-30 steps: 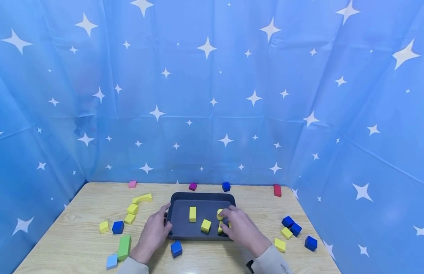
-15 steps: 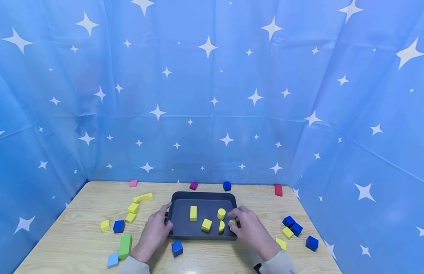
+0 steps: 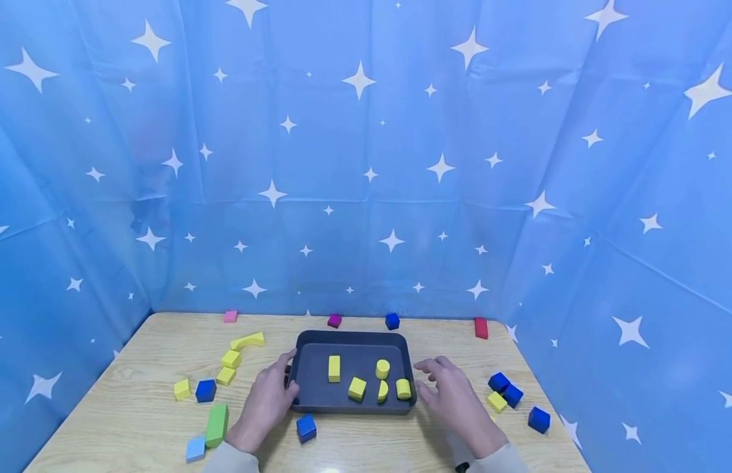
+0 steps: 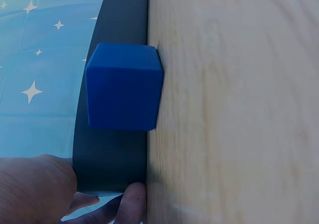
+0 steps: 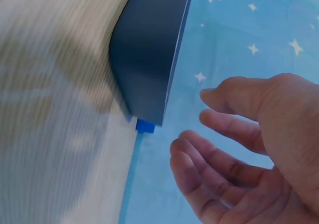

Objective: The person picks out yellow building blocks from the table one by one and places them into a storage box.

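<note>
A dark grey rectangular tray point(image 3: 366, 407) sits on the table with several yellow blocks inside. They include an upright rectangular block point(image 3: 334, 369), a cube point(image 3: 357, 389), a cylinder point(image 3: 382, 369), a half-round block point(image 3: 382, 392) and a rounded block point(image 3: 403, 389) by the right wall. My left hand point(image 3: 264, 397) grips the tray's left end, its thumb at the near corner. In the left wrist view the fingers reach round that end. Just beyond the right rim, my right hand point(image 3: 451, 397) hovers with loosely bent fingers, holding nothing; the right wrist view shows air between thumb and fingers.
A blue cube point(image 3: 306, 428) stands before the tray. To the left lie yellow blocks point(image 3: 230, 359), a blue cube point(image 3: 205, 391), a green block point(image 3: 217, 426) and a light blue block point(image 3: 196, 449). Blue cubes point(image 3: 539, 420) and a yellow block point(image 3: 497, 402) lie right. A starry curtain point(image 3: 366, 164) surrounds the table.
My right hand has let go of the rounded yellow block at the tray's right side and moved right, out past the rim. The left hand stays at the tray's left end.
</note>
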`<state>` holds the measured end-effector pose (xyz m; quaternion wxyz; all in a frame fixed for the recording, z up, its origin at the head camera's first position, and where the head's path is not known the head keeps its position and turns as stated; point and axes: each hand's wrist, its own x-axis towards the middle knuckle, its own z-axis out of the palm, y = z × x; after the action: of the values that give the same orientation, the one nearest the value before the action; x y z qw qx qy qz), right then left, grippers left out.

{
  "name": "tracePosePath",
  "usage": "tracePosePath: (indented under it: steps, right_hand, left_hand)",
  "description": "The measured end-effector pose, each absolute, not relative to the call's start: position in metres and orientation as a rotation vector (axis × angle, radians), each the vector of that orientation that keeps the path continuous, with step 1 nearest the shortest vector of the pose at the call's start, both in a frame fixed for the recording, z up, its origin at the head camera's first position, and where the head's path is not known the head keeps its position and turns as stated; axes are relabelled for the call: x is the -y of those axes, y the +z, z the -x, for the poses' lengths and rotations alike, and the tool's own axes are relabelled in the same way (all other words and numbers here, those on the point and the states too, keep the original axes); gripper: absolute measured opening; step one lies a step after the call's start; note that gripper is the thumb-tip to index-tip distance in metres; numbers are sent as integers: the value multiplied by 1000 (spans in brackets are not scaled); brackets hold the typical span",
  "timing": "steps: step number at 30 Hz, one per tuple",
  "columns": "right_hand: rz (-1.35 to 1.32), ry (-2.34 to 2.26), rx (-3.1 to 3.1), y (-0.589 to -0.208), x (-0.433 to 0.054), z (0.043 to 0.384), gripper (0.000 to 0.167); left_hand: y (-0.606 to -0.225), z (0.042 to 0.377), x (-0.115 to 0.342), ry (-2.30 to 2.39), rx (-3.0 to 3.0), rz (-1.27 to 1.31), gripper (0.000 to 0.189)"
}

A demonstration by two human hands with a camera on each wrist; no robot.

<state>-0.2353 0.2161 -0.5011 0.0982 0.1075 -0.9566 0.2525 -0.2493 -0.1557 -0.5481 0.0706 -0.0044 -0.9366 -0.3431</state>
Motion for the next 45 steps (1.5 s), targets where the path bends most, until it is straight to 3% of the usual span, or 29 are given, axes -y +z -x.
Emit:
tracePosePath:
  steps: [45]
  right_hand:
    - [142,561,3006,-519,-316,229,37]
  left_hand:
    - [-550,250,156,-1046,2829,-10,73]
